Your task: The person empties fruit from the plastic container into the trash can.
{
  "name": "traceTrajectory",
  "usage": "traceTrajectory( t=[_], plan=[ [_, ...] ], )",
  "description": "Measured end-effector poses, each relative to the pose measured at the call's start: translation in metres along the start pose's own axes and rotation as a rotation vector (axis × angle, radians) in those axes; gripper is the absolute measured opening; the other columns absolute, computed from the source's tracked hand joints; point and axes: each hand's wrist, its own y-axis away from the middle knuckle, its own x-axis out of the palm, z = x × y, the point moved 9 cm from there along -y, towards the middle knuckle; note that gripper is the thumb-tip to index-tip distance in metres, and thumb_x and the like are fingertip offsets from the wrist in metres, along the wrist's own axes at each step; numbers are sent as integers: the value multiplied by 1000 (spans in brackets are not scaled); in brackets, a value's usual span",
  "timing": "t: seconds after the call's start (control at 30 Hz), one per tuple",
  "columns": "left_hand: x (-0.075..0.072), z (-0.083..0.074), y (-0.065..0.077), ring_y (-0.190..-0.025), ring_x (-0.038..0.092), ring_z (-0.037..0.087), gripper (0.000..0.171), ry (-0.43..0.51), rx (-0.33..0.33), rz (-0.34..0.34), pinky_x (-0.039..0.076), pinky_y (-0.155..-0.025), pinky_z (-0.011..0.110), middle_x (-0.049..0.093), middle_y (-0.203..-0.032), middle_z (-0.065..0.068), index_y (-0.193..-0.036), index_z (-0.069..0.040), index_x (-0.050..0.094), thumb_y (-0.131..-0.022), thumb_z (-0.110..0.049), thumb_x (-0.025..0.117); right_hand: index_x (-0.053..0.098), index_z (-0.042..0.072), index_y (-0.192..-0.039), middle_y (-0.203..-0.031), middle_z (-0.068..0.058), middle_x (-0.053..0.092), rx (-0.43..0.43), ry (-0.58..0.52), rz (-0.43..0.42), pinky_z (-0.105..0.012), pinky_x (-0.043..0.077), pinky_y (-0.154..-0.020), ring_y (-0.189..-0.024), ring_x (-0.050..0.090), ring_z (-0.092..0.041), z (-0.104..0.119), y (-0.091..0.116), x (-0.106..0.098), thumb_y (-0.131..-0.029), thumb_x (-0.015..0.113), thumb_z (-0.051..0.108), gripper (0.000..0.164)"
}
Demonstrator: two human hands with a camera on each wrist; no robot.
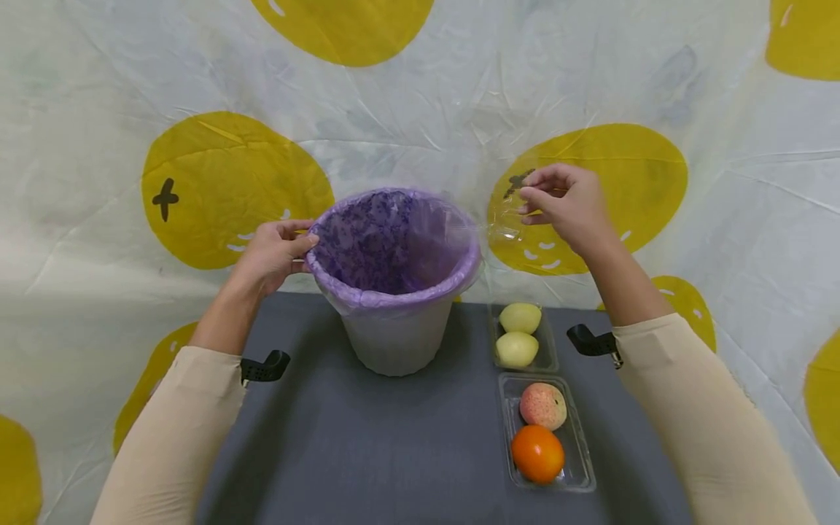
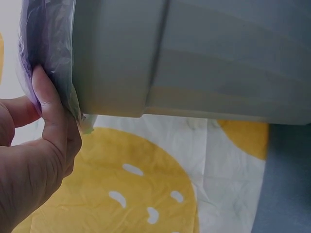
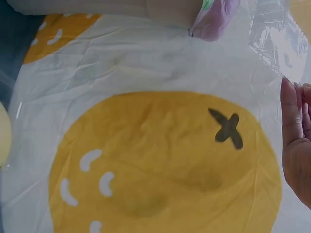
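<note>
A light grey trash can (image 1: 397, 343) stands on the table, lined with a purple trash bag (image 1: 394, 299) folded over its rim. My left hand (image 1: 269, 255) grips the bag-covered rim at its left side; the left wrist view shows the hand's fingers (image 2: 51, 104) against the purple plastic. Above and right of the can, my right hand (image 1: 571, 204) pinches a clear plastic film (image 1: 504, 227) between thumb and fingers. That film (image 3: 279, 46) hangs beside the can's right rim; its full outline is hard to make out.
Right of the can, a clear tray (image 1: 550, 354) holds two pale yellow-green fruits (image 1: 518, 348). Nearer, another clear tray (image 1: 580, 467) carries a peach (image 1: 543, 405) and an orange (image 1: 538, 453). Behind the dark grey table (image 1: 394, 452) hangs a white cloth (image 1: 420, 109) with yellow shapes.
</note>
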Motion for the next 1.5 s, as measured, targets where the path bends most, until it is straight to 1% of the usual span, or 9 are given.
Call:
traceTrajectory(
  t=[0.13,0.27,0.37,0.53,0.77,1.0,1.27,1.33,1.5],
  plan=[
    [0,0,0,-82,66,10,57,-2,-4,-5,60,-73,24,53,-133,10,-160,-5,36,-108,-17,55,68,-3,-103,-86,-2,70,-11,5,-33,-29,63,-64,-70,73,-17,-9,10,-16,-94,74,4,12],
    [0,-1,1,-81,64,10,56,-10,-9,-13,59,-73,24,53,-129,9,-160,-5,37,-108,-17,54,66,-7,-108,-88,-2,70,-11,-10,-64,-28,62,-63,-70,72,-16,-21,20,-33,-94,75,6,21],
    [0,-1,1,-82,64,9,56,-12,-12,-15,59,-73,24,53,-128,8,-160,-5,37,-108,-17,54,68,-5,-109,-89,-2,71,3,7,-91,-26,62,-63,-70,72,-13,-32,29,-48,-94,76,8,22],
    [1,-2,1,-82,64,9,55,-8,-19,-16,59,-73,24,54,-128,8,-159,-4,38,-108,-17,54,72,3,-108,-89,1,72,13,53,-130,-25,61,-62,-69,72,-10,-48,43,-73,-94,75,7,15],
    [1,-2,1,-83,63,10,55,-10,-14,-14,59,-73,24,53,-127,8,-159,-4,38,-108,-17,54,70,-4,-111,-88,5,74,51,35,-170,-23,60,-59,-66,73,-10,-65,61,-101,-93,75,4,20],
    [1,-2,1,-82,63,9,56,-2,-13,-11,59,-73,24,53,-127,8,-159,-4,38,-108,-17,55,72,9,-108,-90,7,73,125,53,-175,-22,60,-60,-68,73,-7,-87,80,-124,-95,74,7,14],
    [0,-1,0,-81,64,11,57,31,-17,-5,60,-71,24,55,-125,7,-160,-2,35,-107,-14,56,72,15,-110,-91,12,73,201,149,-173,-21,61,-64,-71,73,-3,-115,97,-149,-97,72,13,13],
    [0,-1,0,-80,64,10,57,29,-16,-7,60,-71,24,55,-124,7,-160,-2,36,-107,-14,56,72,19,-109,-89,14,72,222,152,-172,-21,61,-63,-70,73,-2,-123,102,-154,-97,72,14,13],
    [1,-2,1,-81,65,10,58,33,-14,-2,60,-72,24,55,-124,7,-160,-3,35,-107,-14,56,73,22,-105,-86,14,73,271,94,-184,-21,60,-62,-69,72,-4,-145,114,-167,-96,73,14,12]
  ],
)
